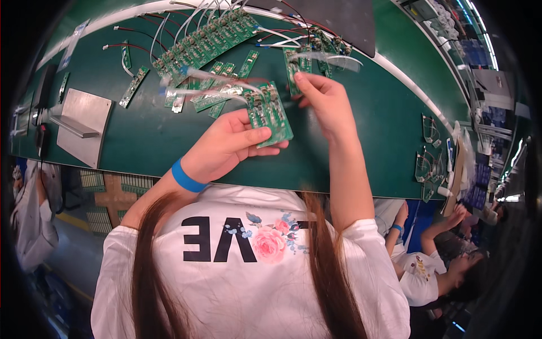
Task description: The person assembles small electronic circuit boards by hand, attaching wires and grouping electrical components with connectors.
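Note:
My left hand (230, 140) grips a green circuit board panel (270, 117), its thumb pressed on the lower edge. White and red wires trail left from the panel's top, smeared by motion. Up and to the right, my right hand (326, 100) pinches the lower end of a narrow green circuit board strip (291, 72). Its fingertips are partly hidden behind the strip. Just behind that strip lie more wired boards (326, 62). Beyond my left hand, a large board panel (206, 42) with many wires rests on the green table (226, 168), with several loose strips (217, 85) in front of it.
At the left stands a metal plate with a ledge (84, 127). Single strips (134, 87) lie between it and the large panel. Board frames and tools (432, 152) sit at the right table edge. A co-worker (432, 265) is at the lower right.

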A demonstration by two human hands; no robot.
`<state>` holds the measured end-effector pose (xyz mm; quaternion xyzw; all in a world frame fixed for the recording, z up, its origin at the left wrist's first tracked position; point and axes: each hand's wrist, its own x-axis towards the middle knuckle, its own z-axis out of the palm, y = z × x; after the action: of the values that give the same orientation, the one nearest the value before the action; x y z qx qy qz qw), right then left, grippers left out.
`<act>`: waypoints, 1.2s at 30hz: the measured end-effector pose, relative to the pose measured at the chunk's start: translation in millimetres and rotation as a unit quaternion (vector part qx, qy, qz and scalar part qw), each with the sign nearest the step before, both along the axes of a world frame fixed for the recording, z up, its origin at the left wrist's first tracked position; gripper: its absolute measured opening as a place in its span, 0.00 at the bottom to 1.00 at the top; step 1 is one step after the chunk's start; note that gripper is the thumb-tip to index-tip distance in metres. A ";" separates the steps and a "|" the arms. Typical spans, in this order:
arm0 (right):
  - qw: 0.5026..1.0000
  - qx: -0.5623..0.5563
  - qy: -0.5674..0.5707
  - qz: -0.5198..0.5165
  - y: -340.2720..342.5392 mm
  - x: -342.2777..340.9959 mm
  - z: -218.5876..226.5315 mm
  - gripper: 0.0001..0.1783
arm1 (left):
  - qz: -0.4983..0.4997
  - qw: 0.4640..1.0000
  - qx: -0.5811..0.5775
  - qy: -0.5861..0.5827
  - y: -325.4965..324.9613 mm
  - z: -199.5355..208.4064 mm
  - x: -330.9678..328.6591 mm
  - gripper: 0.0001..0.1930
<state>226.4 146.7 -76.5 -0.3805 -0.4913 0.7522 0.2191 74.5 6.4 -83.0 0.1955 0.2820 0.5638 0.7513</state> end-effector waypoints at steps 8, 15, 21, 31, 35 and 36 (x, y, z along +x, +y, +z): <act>0.998 -0.016 -0.021 0.054 -56.3 19.2 2.3 0.10 | -0.002 0.985 0.015 0.171 5.1 0.2 -5.8 0.12; 0.998 -0.019 0.051 0.017 -69.2 22.2 -3.1 0.07 | -0.025 0.999 -0.035 0.027 1.7 11.1 -7.2 0.11; 0.982 -0.164 0.080 0.049 -69.4 32.0 5.2 0.06 | -0.024 0.983 -0.006 0.183 -12.0 -4.3 1.6 0.15; 0.955 -0.242 0.151 0.082 -74.7 37.6 -3.3 0.08 | -0.017 0.992 -0.054 0.113 -22.9 8.0 4.0 0.14; 0.942 -0.273 0.167 0.097 -74.8 40.1 -7.8 0.09 | 0.015 0.994 -0.019 0.104 -27.8 15.6 11.9 0.11; 0.943 -0.271 0.166 0.098 -74.7 40.8 -9.3 0.09 | 0.061 0.995 -0.018 0.078 -29.1 17.5 14.4 0.11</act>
<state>267.2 72.0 -85.8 -0.2450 -0.2602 0.9272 0.1119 89.0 -22.8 -65.5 0.2074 0.3609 0.5865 0.6948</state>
